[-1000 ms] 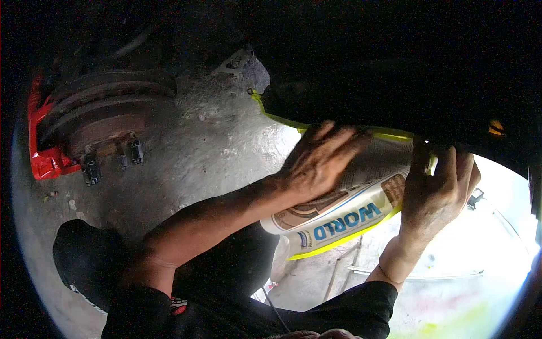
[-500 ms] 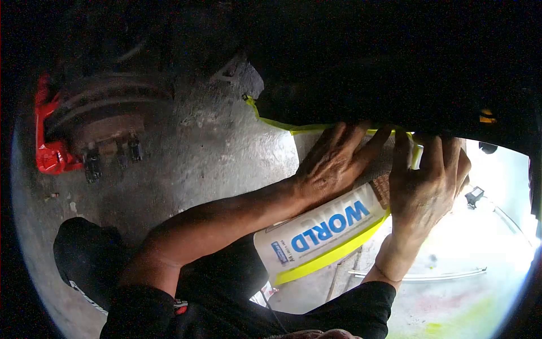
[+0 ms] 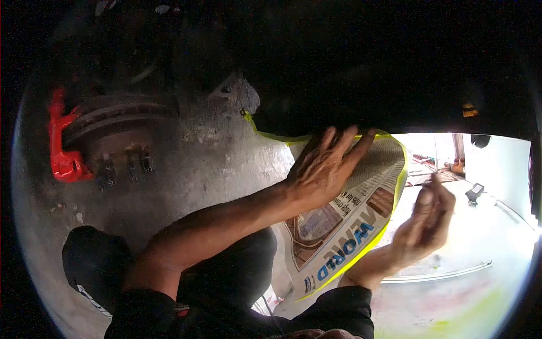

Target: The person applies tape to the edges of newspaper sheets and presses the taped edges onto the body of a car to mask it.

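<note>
A sheet of newspaper (image 3: 361, 212) with large blue WORLD lettering hangs below a dark edge overhead. Yellow masking tape (image 3: 399, 182) runs down its right border and along its top at the dark edge. My left hand (image 3: 323, 169) lies spread over the upper part of the paper, fingertips at the taped top edge. To the right, apart from the sheet, my right hand (image 3: 426, 220) has curled fingers with the thumb close to them. It is slightly blurred, and I see nothing held in it.
A red brake caliper (image 3: 66, 155) sits beside a dark brake disc (image 3: 121, 121) at the left. On the bright floor at right stand a small work lamp (image 3: 475, 193) and a long pale strip (image 3: 440, 275). A dark body panel (image 3: 361, 73) spans the top.
My right hand has come away from the taped top edge and moved down. The newspaper now hangs more unfolded, its printed side more visible. My left hand stays at the top edge.
</note>
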A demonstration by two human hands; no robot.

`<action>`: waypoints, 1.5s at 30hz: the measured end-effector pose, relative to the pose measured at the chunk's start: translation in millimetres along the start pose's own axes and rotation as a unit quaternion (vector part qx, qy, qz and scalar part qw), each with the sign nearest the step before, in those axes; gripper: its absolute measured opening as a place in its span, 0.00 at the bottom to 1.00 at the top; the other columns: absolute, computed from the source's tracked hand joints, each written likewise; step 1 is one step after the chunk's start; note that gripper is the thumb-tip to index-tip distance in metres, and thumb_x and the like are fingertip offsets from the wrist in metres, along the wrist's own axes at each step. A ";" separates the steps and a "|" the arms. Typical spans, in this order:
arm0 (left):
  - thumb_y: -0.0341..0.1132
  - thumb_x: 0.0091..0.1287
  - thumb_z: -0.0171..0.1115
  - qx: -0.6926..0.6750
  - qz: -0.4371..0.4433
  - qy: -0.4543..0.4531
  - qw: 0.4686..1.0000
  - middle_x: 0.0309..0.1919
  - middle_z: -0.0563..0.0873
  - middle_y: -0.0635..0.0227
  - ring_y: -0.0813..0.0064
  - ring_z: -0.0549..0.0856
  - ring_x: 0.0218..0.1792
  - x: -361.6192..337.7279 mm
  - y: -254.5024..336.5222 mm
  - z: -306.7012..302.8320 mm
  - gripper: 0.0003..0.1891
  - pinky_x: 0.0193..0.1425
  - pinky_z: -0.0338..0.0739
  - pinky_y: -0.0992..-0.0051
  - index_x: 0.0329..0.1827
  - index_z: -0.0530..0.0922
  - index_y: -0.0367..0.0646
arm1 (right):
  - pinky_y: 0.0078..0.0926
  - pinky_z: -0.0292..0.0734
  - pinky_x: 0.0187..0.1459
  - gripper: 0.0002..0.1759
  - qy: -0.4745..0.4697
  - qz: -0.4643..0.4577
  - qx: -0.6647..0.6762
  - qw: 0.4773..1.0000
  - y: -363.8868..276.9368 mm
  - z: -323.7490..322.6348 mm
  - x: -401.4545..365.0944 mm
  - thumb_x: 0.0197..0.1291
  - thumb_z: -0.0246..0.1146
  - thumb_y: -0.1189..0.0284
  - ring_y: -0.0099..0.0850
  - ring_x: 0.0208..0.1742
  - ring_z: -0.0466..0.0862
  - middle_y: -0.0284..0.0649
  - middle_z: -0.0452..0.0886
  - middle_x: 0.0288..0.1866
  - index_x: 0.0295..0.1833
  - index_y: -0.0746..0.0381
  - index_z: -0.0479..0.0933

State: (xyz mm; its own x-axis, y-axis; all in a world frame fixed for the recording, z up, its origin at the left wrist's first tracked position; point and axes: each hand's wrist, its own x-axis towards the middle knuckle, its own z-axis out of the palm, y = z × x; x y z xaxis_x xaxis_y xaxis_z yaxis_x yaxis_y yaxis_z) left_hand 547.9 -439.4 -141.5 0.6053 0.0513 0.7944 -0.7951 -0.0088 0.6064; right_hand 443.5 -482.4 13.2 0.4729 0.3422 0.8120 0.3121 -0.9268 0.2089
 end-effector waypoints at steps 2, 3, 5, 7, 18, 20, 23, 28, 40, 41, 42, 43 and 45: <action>0.25 0.64 0.59 -0.014 -0.008 -0.021 1.000 0.66 0.70 0.45 0.47 0.75 0.56 2.9 -0.3 -5.3 0.38 0.60 0.77 0.53 0.81 0.62 0.39 | 0.30 0.76 0.47 0.17 0.003 -0.034 -0.015 0.999 19.2 -7.2 -35.1 0.74 0.64 0.67 0.38 0.44 0.82 0.48 0.83 0.44 0.54 0.72 0.81; 0.25 0.63 0.60 -0.024 -0.014 -0.031 0.999 0.67 0.71 0.44 0.43 0.75 0.59 2.8 0.7 -8.7 0.37 0.62 0.76 0.52 0.79 0.65 0.39 | 0.32 0.77 0.48 0.17 0.016 -0.068 -0.017 0.997 22.5 -7.2 -56.3 0.74 0.63 0.67 0.40 0.45 0.82 0.50 0.82 0.45 0.55 0.72 0.81; 0.25 0.63 0.61 -0.018 0.003 -0.026 0.999 0.67 0.71 0.44 0.42 0.75 0.59 5.5 -0.7 -10.1 0.36 0.63 0.76 0.51 0.79 0.66 0.39 | 0.37 0.77 0.50 0.19 0.027 0.022 0.008 0.999 14.9 -4.9 -100.0 0.74 0.63 0.65 0.43 0.49 0.81 0.52 0.81 0.47 0.56 0.72 0.80; 0.28 0.65 0.62 0.012 0.032 0.000 0.999 0.65 0.70 0.46 0.49 0.75 0.56 3.4 -4.5 -9.8 0.38 0.59 0.77 0.53 0.81 0.63 0.40 | 0.36 0.75 0.52 0.23 0.057 0.090 0.058 0.993 9.1 4.7 -121.5 0.73 0.64 0.61 0.41 0.52 0.79 0.52 0.78 0.51 0.61 0.71 0.78; 0.29 0.65 0.64 -0.066 0.061 0.003 0.996 0.64 0.74 0.48 0.49 0.78 0.56 0.3 -0.8 0.8 0.35 0.62 0.75 0.54 0.76 0.66 0.29 | 0.51 0.69 0.65 0.59 0.000 -0.074 0.106 0.992 -22.5 27.2 -182.4 0.45 0.77 0.33 0.49 0.68 0.71 0.50 0.65 0.68 0.75 0.56 0.64; 0.27 0.66 0.62 -0.068 0.063 -0.003 0.996 0.63 0.74 0.48 0.49 0.78 0.55 1.5 0.1 -1.8 0.33 0.62 0.75 0.54 0.75 0.66 0.28 | 0.54 0.65 0.67 0.64 -0.138 -0.023 0.083 0.987 -55.4 39.7 -204.2 0.40 0.84 0.41 0.52 0.72 0.66 0.53 0.62 0.71 0.78 0.55 0.58; 0.24 0.66 0.61 -0.080 0.052 -0.010 0.995 0.63 0.74 0.47 0.48 0.77 0.58 4.9 9.9 -10.9 0.32 0.64 0.74 0.55 0.75 0.66 0.27 | 0.57 0.70 0.60 0.67 -0.082 0.042 0.123 0.988 -82.9 79.7 -258.1 0.40 0.86 0.51 0.56 0.68 0.72 0.61 0.67 0.70 0.82 0.57 0.55; 0.24 0.66 0.62 -0.101 0.008 -0.037 0.994 0.63 0.73 0.44 0.45 0.76 0.62 5.9 30.5 -22.3 0.33 0.70 0.70 0.56 0.76 0.65 0.26 | 0.58 0.61 0.70 0.63 -0.156 0.206 0.018 0.966 -72.0 79.8 -259.7 0.45 0.85 0.54 0.58 0.72 0.65 0.58 0.63 0.71 0.79 0.66 0.56; 0.26 0.69 0.61 -0.098 0.029 0.032 0.994 0.62 0.75 0.48 0.52 0.79 0.60 -3.1 18.1 -6.4 0.29 0.65 0.76 0.58 0.74 0.68 0.31 | 0.37 0.78 0.64 0.31 0.185 0.305 0.017 0.934 8.9 6.6 -195.3 0.68 0.66 0.79 0.40 0.65 0.80 0.53 0.76 0.70 0.74 0.75 0.66; 0.26 0.69 0.62 -0.094 0.034 0.037 0.994 0.60 0.76 0.49 0.53 0.80 0.59 -3.4 17.2 -8.4 0.28 0.63 0.76 0.59 0.73 0.69 0.33 | 0.36 0.79 0.62 0.32 0.273 0.253 0.167 0.913 7.7 2.0 -191.1 0.68 0.66 0.79 0.40 0.65 0.80 0.54 0.76 0.71 0.75 0.75 0.66; 0.26 0.69 0.62 -0.090 0.039 0.039 0.994 0.59 0.77 0.51 0.55 0.80 0.58 -2.8 18.1 -15.8 0.27 0.62 0.77 0.60 0.71 0.71 0.34 | 0.33 0.80 0.59 0.29 0.263 0.262 0.129 0.920 19.3 -11.2 -198.6 0.68 0.66 0.79 0.36 0.63 0.81 0.50 0.78 0.70 0.73 0.73 0.71; 0.26 0.69 0.63 -0.086 0.044 0.041 0.994 0.57 0.78 0.52 0.56 0.81 0.57 -0.4 19.0 -20.8 0.25 0.61 0.78 0.60 0.70 0.72 0.36 | 0.34 0.81 0.58 0.27 0.269 0.277 0.105 0.916 22.4 -21.4 -198.2 0.67 0.66 0.80 0.37 0.62 0.81 0.50 0.79 0.69 0.71 0.73 0.73; 0.29 0.67 0.68 -0.057 0.099 0.072 0.991 0.51 0.79 0.58 0.62 0.81 0.50 8.6 18.3 -23.7 0.24 0.53 0.79 0.63 0.66 0.74 0.38 | 0.36 0.82 0.57 0.25 0.283 0.308 0.058 0.906 29.5 -30.9 -196.3 0.66 0.66 0.81 0.37 0.60 0.82 0.50 0.81 0.65 0.68 0.73 0.76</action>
State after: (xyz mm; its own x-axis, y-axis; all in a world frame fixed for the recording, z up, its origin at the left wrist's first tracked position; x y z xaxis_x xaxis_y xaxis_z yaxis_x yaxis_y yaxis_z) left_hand 537.6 -415.5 -124.3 0.4323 0.2018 0.8788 -0.9016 0.0804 0.4250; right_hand 334.5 -581.7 -123.2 0.0990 -0.3997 0.9113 0.2329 -0.8810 -0.4118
